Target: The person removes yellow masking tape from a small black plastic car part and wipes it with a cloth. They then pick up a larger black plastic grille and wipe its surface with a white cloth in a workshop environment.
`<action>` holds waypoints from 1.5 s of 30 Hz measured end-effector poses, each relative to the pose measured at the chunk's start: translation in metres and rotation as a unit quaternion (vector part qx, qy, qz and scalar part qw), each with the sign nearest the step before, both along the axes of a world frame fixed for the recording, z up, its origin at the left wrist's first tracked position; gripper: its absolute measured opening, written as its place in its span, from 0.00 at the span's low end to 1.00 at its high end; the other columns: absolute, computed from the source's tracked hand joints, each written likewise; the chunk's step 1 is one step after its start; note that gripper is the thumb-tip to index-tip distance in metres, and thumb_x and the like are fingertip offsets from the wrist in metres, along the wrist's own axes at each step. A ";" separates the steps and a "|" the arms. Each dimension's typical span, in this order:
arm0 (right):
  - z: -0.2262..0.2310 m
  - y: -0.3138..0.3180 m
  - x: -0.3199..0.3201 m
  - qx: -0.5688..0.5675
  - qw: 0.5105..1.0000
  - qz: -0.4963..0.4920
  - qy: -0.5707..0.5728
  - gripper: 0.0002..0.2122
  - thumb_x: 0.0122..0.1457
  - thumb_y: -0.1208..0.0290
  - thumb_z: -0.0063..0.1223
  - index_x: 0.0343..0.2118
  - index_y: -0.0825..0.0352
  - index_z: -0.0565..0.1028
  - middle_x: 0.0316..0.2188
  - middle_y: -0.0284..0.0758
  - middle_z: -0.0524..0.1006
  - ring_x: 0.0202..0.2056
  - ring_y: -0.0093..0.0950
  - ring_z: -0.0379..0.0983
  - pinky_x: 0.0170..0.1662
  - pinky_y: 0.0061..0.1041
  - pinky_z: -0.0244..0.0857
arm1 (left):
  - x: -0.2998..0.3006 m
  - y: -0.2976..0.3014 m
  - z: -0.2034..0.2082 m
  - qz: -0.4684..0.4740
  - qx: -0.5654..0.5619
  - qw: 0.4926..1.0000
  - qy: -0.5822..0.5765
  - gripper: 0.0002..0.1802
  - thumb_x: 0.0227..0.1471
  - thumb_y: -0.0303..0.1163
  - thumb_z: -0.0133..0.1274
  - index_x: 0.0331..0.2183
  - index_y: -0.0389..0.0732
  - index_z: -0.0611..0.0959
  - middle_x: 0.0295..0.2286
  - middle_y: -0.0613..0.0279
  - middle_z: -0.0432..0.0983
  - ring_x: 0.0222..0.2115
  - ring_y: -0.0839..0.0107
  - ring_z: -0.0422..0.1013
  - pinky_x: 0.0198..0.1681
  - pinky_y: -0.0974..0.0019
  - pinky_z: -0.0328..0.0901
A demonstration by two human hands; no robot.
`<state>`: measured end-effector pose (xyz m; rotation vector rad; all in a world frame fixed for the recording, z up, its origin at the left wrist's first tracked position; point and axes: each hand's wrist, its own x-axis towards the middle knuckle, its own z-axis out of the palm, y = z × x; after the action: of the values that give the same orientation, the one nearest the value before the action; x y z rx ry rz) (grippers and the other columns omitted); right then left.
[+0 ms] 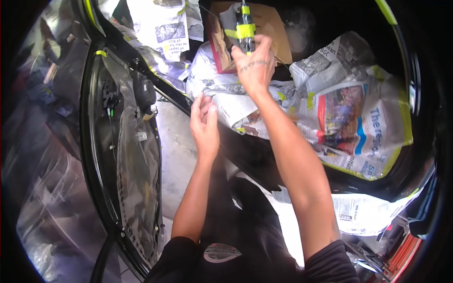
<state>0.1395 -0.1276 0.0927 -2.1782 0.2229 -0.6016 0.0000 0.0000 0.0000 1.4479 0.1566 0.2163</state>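
Observation:
My right hand (255, 68) reaches far forward into the car. Its thumb and fingers close round the lower end of a slim black object (245, 19) banded with yellow-green tape; its exact kind I cannot make out. Behind that object lies a brown cardboard piece (273, 28) with a torn edge and a dark red side. My left hand (204, 125) hangs near the door opening with fingers loosely bent and nothing visible in them. Just past its fingertips is the edge of the newspaper sheets (231, 104) spread over the car's interior.
An open car door (87, 141) with its inner panel bare stands on the left, partly under clear plastic film (134, 165). More taped newspaper (382, 118) covers the right side. Black sill trim (245, 144) crosses in front of me. Orange-red items (406, 252) sit at lower right.

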 end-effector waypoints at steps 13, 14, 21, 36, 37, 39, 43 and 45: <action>0.071 -0.026 -0.219 -0.186 0.959 0.196 -0.086 0.25 0.44 0.74 0.68 0.48 0.68 0.75 0.46 0.43 0.78 0.46 0.46 0.72 0.51 0.45 0.66 | -0.066 0.011 0.141 -0.132 -0.232 0.958 -0.101 0.46 0.60 0.40 0.63 0.70 0.43 0.57 0.61 0.54 0.65 0.60 0.58 0.67 0.62 0.48 0.67; 0.077 -0.030 -0.227 -0.200 0.954 0.209 -0.079 0.28 0.45 0.73 0.71 0.52 0.68 0.75 0.48 0.43 0.77 0.48 0.46 0.71 0.53 0.44 0.65 | -0.073 0.012 0.139 -0.133 -0.246 0.956 -0.093 0.46 0.60 0.38 0.63 0.71 0.43 0.57 0.61 0.54 0.65 0.60 0.57 0.68 0.61 0.49 0.68; 0.103 -0.054 -0.278 -0.028 0.960 0.276 0.034 0.34 0.50 0.70 0.73 0.61 0.68 0.70 0.54 0.43 0.76 0.51 0.39 0.73 0.51 0.36 0.68 | -0.105 0.030 0.150 -0.177 -0.377 0.907 -0.057 0.39 0.58 0.28 0.56 0.68 0.41 0.61 0.60 0.51 0.68 0.62 0.53 0.67 0.66 0.44 0.63; 0.114 -0.066 -0.303 0.109 0.956 0.263 0.072 0.28 0.53 0.76 0.70 0.59 0.72 0.75 0.31 0.32 0.77 0.29 0.20 0.66 0.37 0.21 0.66 | -0.102 0.018 0.173 -0.246 -0.355 0.898 -0.079 0.40 0.57 0.38 0.55 0.68 0.47 0.63 0.64 0.39 0.64 0.64 0.37 0.62 0.69 0.38 0.54; 0.112 -0.069 -0.305 0.102 0.957 0.263 0.063 0.29 0.54 0.76 0.70 0.60 0.71 0.75 0.34 0.35 0.79 0.28 0.21 0.68 0.36 0.22 0.67 | -0.103 0.015 0.174 -0.247 -0.354 0.899 -0.079 0.40 0.57 0.38 0.56 0.68 0.47 0.63 0.64 0.39 0.63 0.64 0.36 0.62 0.69 0.38 0.54; 0.105 -0.076 -0.309 0.086 0.960 0.263 0.043 0.29 0.55 0.75 0.69 0.61 0.70 0.74 0.40 0.41 0.82 0.28 0.23 0.71 0.34 0.25 0.68 | -0.106 0.010 0.177 -0.247 -0.351 0.900 -0.079 0.40 0.56 0.38 0.56 0.68 0.48 0.64 0.64 0.39 0.63 0.64 0.34 0.61 0.69 0.37 0.55; 0.111 -0.084 -0.319 0.130 0.955 0.260 0.063 0.30 0.55 0.77 0.67 0.63 0.70 0.72 0.39 0.39 0.81 0.27 0.22 0.71 0.33 0.24 0.68 | -0.114 0.004 0.181 -0.263 -0.362 0.891 -0.077 0.44 0.54 0.33 0.59 0.69 0.46 0.61 0.65 0.41 0.62 0.65 0.40 0.61 0.69 0.40 0.55; 0.113 -0.088 -0.323 0.160 0.950 0.255 0.082 0.31 0.55 0.78 0.67 0.64 0.70 0.71 0.40 0.39 0.81 0.26 0.22 0.70 0.32 0.23 0.67 | -0.117 0.004 0.182 -0.275 -0.394 0.874 -0.070 0.48 0.53 0.26 0.59 0.71 0.40 0.57 0.65 0.44 0.62 0.66 0.50 0.62 0.70 0.45 0.57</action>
<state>-0.1836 -0.2156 0.2057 -1.8622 -0.1497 -0.0820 -0.1175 0.0035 0.1816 0.6083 -0.2704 -0.2030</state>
